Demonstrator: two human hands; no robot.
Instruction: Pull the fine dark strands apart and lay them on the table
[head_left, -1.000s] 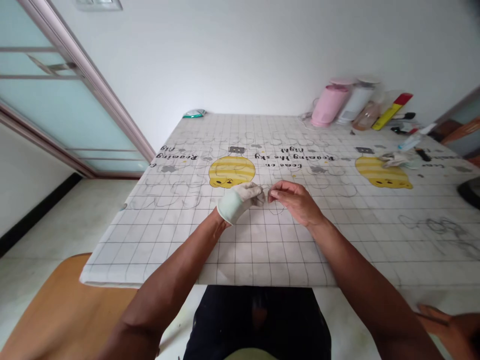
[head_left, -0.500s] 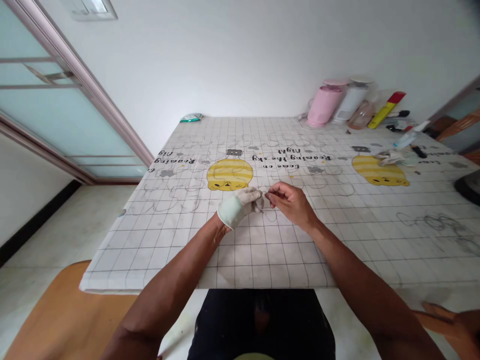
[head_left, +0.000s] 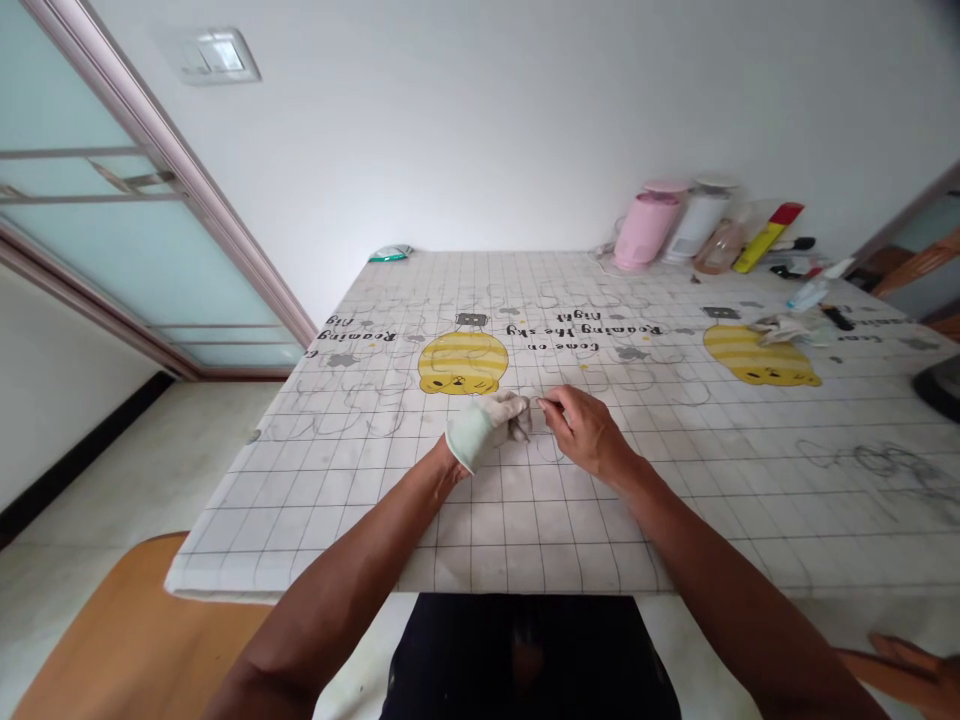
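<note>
My left hand (head_left: 489, 425), in a pale knitted glove, is closed in a pinch over the middle of the table. Close beside it, my bare right hand (head_left: 583, 428) pinches too, thumb against forefinger. A thin grey strand (head_left: 535, 400) runs across the small gap between the fingertips; whether it is wire or thread I cannot tell. Below the fingers a faint loop hangs or lies on the cloth. Several wavy strands (head_left: 375, 412) are spread over the checked tablecloth (head_left: 517, 540), left and beyond my hands. At the right lies a grey tangle of strands (head_left: 889, 462).
Along the back right stand a pink cylinder (head_left: 646, 230), a white cylinder (head_left: 699, 222) and a yellow box with a red end (head_left: 769, 238). Nearer lie a crumpled pale cloth (head_left: 787, 328) and a clear bottle (head_left: 817, 287). A green-edged packet (head_left: 391, 254) sits at the back left.
The view has tilted up slightly, so the scene sits lower. My right hand has turned a little, fingers more curled. Both hands stay close together, pinching.
</note>
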